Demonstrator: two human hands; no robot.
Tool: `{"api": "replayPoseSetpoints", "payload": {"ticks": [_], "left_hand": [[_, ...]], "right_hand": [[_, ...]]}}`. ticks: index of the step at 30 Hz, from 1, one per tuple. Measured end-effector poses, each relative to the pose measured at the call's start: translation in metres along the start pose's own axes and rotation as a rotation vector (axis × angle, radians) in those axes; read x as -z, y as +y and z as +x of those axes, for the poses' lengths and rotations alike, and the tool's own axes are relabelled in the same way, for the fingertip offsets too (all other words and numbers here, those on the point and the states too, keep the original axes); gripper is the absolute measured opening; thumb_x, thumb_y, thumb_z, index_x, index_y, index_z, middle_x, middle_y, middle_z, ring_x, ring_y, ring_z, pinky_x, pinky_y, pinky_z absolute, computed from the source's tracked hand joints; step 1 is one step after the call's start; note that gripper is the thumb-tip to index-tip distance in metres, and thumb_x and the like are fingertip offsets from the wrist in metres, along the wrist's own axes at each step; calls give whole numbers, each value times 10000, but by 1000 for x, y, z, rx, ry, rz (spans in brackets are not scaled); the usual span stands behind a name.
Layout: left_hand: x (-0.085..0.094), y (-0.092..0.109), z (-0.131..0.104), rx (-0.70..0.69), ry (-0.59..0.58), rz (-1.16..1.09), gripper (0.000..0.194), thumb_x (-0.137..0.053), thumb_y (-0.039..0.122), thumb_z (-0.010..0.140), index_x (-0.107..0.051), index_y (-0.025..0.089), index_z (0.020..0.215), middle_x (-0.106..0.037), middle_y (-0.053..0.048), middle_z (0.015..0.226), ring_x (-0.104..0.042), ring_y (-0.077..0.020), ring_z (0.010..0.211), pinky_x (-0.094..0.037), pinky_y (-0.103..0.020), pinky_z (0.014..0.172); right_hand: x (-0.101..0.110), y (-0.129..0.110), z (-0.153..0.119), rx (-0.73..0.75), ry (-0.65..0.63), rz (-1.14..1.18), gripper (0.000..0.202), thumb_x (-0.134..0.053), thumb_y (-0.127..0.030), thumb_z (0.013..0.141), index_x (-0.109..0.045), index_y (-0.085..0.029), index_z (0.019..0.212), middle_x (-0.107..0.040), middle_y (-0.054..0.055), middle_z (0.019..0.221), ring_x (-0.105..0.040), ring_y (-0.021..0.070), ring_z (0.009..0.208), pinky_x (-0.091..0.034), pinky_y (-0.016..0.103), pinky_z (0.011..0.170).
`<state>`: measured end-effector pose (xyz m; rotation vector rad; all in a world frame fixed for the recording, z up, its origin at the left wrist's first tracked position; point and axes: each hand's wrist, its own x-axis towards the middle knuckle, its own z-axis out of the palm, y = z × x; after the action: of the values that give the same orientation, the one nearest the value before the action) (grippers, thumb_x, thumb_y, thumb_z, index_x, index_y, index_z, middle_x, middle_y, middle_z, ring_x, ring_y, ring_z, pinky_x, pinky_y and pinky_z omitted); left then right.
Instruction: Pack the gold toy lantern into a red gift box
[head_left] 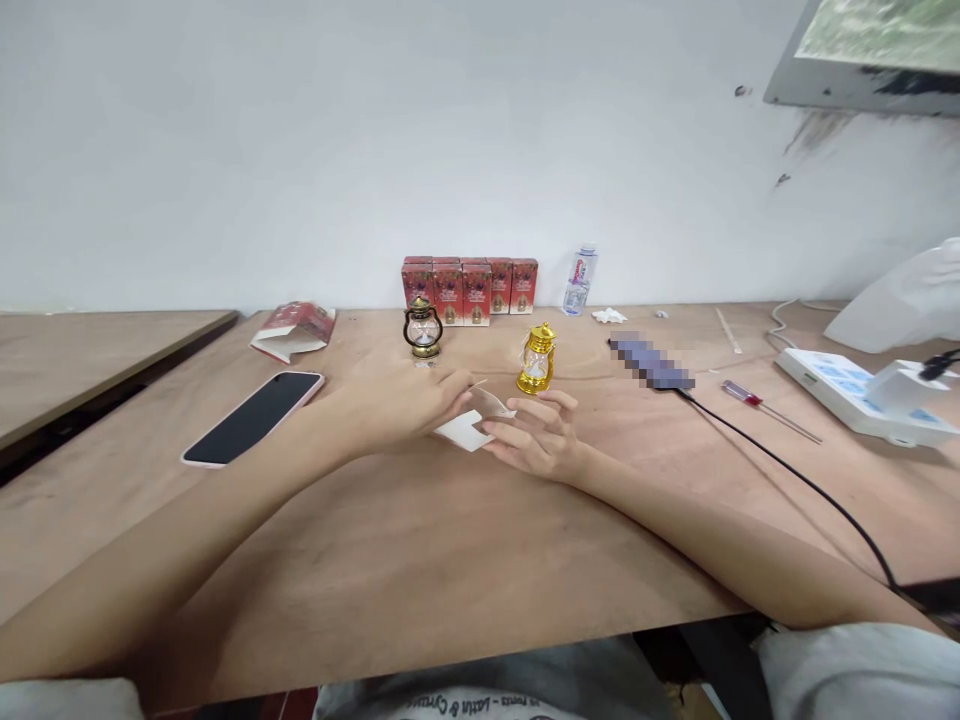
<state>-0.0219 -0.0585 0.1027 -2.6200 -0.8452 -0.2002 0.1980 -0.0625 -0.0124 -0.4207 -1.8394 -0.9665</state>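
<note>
A small piece of folded white card (463, 430) is held between my two hands above the middle of the table; flaps stand up from it, and its other sides are hidden. My left hand (409, 402) reaches over it from the left, fingers closed on its edge. From the right, my right hand (534, 440) pinches the card with bent fingers. Just beyond my left hand stands a small dark bronze lantern (424, 330), upright. A gold lantern (537, 360) of like size stands behind my right hand, apart from it.
Several red printed boxes (476, 294) stand by the wall, near a water bottle (580, 282). At left lie an opened red box (295, 330) and a phone (255, 418). At right are a cabled, blurred device (649, 362), a screwdriver (769, 410) and a power strip (855, 392).
</note>
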Motion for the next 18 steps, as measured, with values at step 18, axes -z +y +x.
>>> {"api": "replayPoseSetpoints", "payload": {"ticks": [18], "left_hand": [[23,-1,-2,96,72,-268,341,-348,415,979,-566,176,1087,-733,-42,846,-678,-194,721,-419,-255,609]], "right_hand": [[2,-8,3,-364,-17,200,475,-521,-223,948,-419,-287,1408,-709,45,1199,-565,254,1191,-435,432,941]]}}
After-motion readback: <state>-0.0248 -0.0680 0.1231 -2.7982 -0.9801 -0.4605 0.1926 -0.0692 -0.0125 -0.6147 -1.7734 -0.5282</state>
